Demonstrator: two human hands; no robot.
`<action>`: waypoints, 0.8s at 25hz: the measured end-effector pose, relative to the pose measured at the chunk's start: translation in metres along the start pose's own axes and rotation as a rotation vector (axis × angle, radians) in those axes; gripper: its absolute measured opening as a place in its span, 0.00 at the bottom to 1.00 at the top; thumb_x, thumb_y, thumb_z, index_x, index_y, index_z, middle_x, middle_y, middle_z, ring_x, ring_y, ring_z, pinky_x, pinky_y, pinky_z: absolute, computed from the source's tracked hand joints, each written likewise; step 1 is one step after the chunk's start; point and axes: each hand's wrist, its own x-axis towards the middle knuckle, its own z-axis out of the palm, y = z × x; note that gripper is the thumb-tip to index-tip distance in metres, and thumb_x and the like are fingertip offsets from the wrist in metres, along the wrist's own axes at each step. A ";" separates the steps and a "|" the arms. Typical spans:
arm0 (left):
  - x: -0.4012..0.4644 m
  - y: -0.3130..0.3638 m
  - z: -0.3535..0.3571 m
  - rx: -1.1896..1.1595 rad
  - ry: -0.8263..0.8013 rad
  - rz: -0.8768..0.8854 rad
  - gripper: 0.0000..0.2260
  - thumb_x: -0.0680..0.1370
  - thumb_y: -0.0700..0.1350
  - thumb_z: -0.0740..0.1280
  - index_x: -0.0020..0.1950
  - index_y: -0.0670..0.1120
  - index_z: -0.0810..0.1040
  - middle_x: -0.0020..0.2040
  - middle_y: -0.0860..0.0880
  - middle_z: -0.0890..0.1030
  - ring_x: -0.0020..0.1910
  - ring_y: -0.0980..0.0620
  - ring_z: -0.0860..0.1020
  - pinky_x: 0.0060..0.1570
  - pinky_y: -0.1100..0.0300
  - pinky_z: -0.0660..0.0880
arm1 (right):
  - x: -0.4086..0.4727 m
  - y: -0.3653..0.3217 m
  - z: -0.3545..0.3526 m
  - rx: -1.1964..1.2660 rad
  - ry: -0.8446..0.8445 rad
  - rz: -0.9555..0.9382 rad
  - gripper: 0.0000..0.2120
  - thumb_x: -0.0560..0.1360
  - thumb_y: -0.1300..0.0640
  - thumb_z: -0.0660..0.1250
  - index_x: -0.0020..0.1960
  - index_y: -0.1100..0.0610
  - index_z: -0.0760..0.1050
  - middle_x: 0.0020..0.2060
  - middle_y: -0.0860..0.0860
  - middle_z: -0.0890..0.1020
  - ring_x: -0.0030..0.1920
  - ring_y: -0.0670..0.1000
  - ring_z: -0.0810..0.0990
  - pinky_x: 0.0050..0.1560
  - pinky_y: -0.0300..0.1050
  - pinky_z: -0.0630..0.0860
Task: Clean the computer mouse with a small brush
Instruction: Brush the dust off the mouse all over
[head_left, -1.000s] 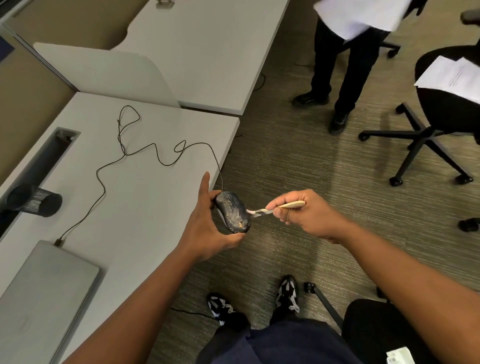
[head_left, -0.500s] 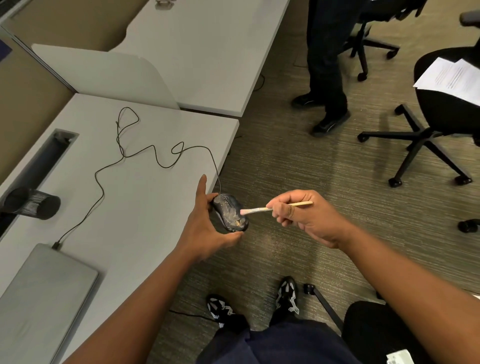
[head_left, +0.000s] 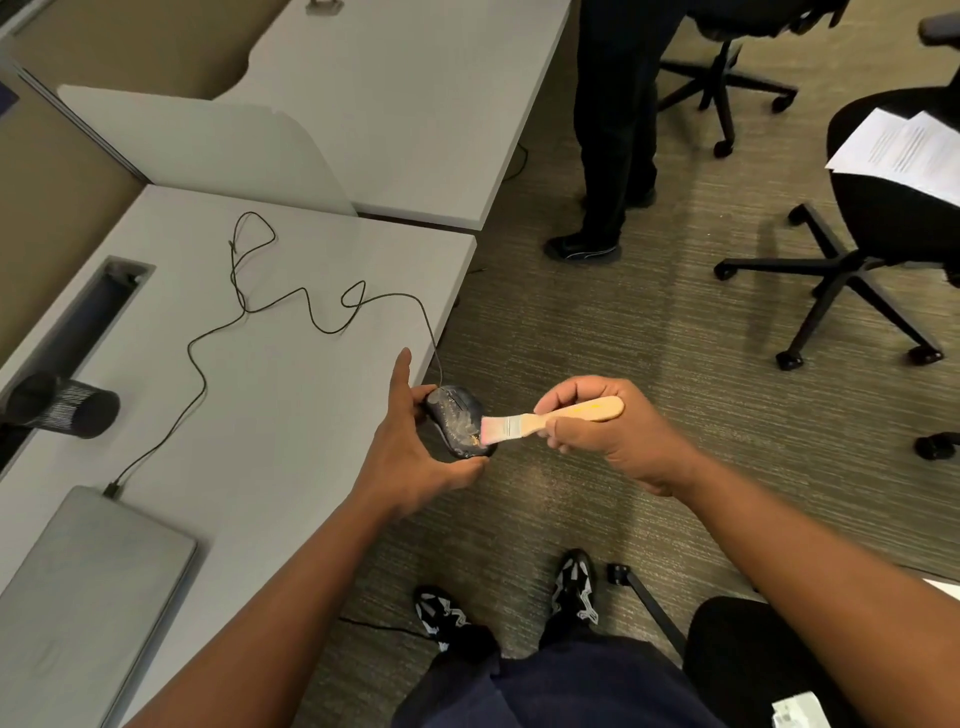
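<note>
A dark, dusty computer mouse (head_left: 456, 420) is held off the desk's right edge in my left hand (head_left: 410, 457), thumb below and fingers behind it. Its black cable (head_left: 291, 306) snakes across the grey desk (head_left: 270, 395) to a closed laptop (head_left: 88, 587). My right hand (head_left: 608, 431) grips a small brush (head_left: 550, 420) by its pale wooden handle. The flat side of the brush faces the camera, and its light bristles touch the mouse's right side.
A black mesh cup (head_left: 62, 405) lies on its side at the desk's left. A person's dark legs and shoe (head_left: 608, 156) stand ahead on the carpet. An office chair (head_left: 893, 218) with papers (head_left: 904, 150) is at right. My feet (head_left: 574, 587) are below.
The brush has turned from edge-on to flat side up and its bristles stay against the mouse. The standing person has stepped further away to the left.
</note>
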 end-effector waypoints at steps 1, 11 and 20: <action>0.000 0.000 0.000 0.004 -0.001 -0.005 0.68 0.61 0.58 0.86 0.83 0.68 0.37 0.63 0.76 0.69 0.63 0.71 0.74 0.68 0.64 0.68 | 0.000 0.001 0.000 -0.039 0.011 0.015 0.07 0.76 0.68 0.73 0.51 0.59 0.85 0.42 0.57 0.87 0.41 0.52 0.82 0.42 0.46 0.79; 0.000 0.000 0.002 0.037 -0.001 -0.058 0.68 0.60 0.60 0.86 0.83 0.68 0.39 0.63 0.73 0.71 0.63 0.62 0.77 0.68 0.60 0.71 | -0.001 -0.001 -0.001 -0.128 0.121 0.047 0.08 0.77 0.69 0.73 0.49 0.58 0.86 0.39 0.59 0.84 0.40 0.57 0.77 0.40 0.50 0.75; 0.009 0.010 0.007 0.057 0.011 -0.147 0.66 0.65 0.52 0.87 0.87 0.59 0.42 0.77 0.51 0.72 0.73 0.50 0.74 0.65 0.60 0.71 | -0.001 0.001 0.002 -0.059 0.116 0.115 0.08 0.77 0.68 0.74 0.52 0.57 0.87 0.40 0.56 0.86 0.40 0.50 0.80 0.42 0.41 0.80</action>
